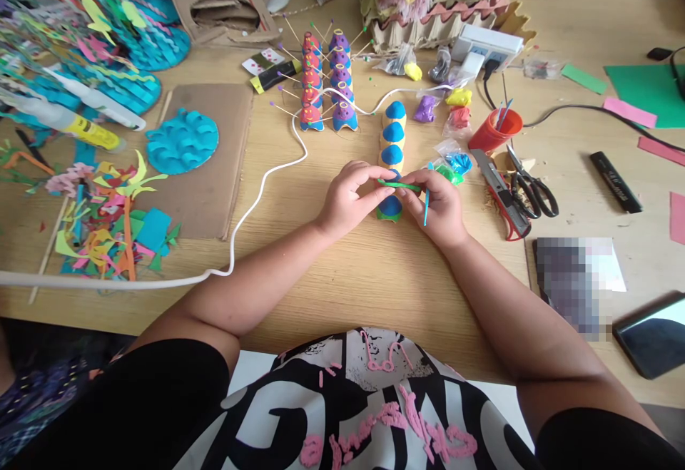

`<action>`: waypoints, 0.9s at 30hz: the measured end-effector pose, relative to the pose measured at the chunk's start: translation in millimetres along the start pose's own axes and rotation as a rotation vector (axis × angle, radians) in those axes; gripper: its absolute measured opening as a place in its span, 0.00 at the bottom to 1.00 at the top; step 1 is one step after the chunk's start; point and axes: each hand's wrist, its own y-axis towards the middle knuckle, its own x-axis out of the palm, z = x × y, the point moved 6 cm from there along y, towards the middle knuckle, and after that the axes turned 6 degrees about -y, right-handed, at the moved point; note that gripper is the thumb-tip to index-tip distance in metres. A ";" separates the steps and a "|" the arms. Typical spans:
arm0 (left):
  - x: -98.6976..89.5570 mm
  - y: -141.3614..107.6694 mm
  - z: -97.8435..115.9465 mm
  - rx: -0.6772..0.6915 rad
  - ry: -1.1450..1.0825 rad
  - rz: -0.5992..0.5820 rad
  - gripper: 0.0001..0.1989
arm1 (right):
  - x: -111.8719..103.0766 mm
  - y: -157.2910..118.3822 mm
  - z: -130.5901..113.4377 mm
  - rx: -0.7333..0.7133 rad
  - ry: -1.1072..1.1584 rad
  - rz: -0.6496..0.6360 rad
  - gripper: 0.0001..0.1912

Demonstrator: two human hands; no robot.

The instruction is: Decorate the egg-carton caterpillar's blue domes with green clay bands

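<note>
Between my two hands stretches a thin strip of green modelling clay point(399, 185). My left hand point(350, 195) pinches its left end with thumb and fingertips. My right hand point(436, 202) pinches the other end, and a thin blue stick point(427, 207) also pokes down from its fingers. Right behind and beneath the fingers lies an egg-carton strip point(394, 131) with blue-topped bumps and a green patch at its near end. My fingers hide part of that strip. Beyond my right hand sit small bags of green clay point(448, 173) and blue clay point(459, 162).
Two decorated egg-carton caterpillars point(312, 85) with stick feelers stand behind my left hand. A white cable point(262, 185) winds across the table. On the right are a red cup point(497, 130), a box cutter point(500, 192) and scissors point(529, 188). Paper scraps point(107, 224) and cardboard point(214, 199) lie left.
</note>
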 end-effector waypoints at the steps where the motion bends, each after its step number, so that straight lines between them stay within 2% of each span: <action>1: -0.1 0.1 0.6 0.008 -0.003 0.005 0.07 | 0.0 0.3 -0.2 0.000 -0.001 0.001 0.20; 5: 0.5 0.6 1.5 0.024 -0.001 0.010 0.05 | -0.6 1.1 -1.7 -0.007 0.009 0.008 0.19; 15: -0.7 1.0 -0.6 -0.019 -0.024 0.029 0.15 | -0.4 0.8 -5.0 -0.023 -0.012 -0.008 0.18; 27: -1.7 0.2 -6.9 -0.088 -0.046 0.056 0.23 | -1.2 -0.5 -9.0 -0.018 -0.076 -0.049 0.24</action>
